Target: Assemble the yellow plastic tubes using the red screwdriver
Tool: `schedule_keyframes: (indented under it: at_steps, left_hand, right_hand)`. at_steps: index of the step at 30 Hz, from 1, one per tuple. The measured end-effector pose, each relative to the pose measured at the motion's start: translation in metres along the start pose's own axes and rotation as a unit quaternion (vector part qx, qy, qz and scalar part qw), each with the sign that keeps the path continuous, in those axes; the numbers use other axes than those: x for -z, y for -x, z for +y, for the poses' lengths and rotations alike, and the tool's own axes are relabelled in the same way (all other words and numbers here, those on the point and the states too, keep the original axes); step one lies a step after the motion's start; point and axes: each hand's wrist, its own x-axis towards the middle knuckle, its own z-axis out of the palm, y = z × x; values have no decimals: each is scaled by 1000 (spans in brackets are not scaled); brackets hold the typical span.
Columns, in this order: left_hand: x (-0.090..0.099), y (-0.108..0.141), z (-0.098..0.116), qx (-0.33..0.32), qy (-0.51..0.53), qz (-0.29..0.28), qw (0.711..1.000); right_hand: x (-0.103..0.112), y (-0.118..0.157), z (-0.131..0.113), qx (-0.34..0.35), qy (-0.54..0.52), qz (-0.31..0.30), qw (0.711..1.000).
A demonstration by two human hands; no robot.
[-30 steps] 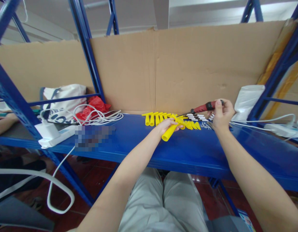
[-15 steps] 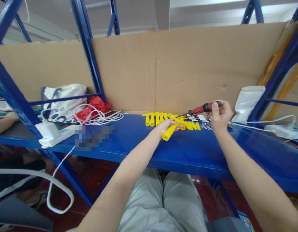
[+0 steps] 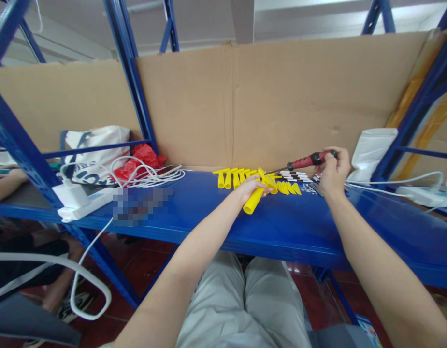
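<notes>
My left hand [image 3: 252, 187] is wrapped round a yellow part with a hollow tube end [image 3: 251, 205] that points toward me. In my right hand [image 3: 334, 170] is a red and black screwdriver [image 3: 303, 162], held by the end of its handle. Its shaft reaches left to the yellow part above my left fingers; the exact contact at the tip is too small to tell. Behind my left hand lies a row of yellow tube parts [image 3: 228, 180]. Several flat yellow pieces [image 3: 290, 188] lie to the right, near black and white pieces [image 3: 299, 177] and small scattered bits [image 3: 308, 189].
The blue shelf [image 3: 209, 217] has a cardboard wall [image 3: 281, 96] behind it. At the left are coiled white cables [image 3: 154, 178], a power strip [image 3: 87, 205], a red bag [image 3: 145, 157] and a white bag [image 3: 103, 145]. A white pouch [image 3: 373, 152] stands at the right. Another person's hand [image 3: 15, 175] shows far left.
My right hand and the screwdriver handle have moved slightly right. The yellow part in my left hand has shifted a little, with its upper end now more upright.
</notes>
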Motion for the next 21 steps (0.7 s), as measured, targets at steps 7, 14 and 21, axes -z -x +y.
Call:
schedule_keyframes:
  at_steps: [7, 14, 21]
  left_hand:
    - [-1, -2, -3, -41, -28, 27, 998]
    - [2, -5, -5, -53, -46, 46, 997]
    - [2, -5, -4, -52, -48, 53, 996]
  right_hand:
    - [-4, -3, -3, 14, -31, 30, 999]
    - [-3, -9, -9, -126, -90, -13, 988]
    - [0, -11, -2, -136, -83, -52, 986]
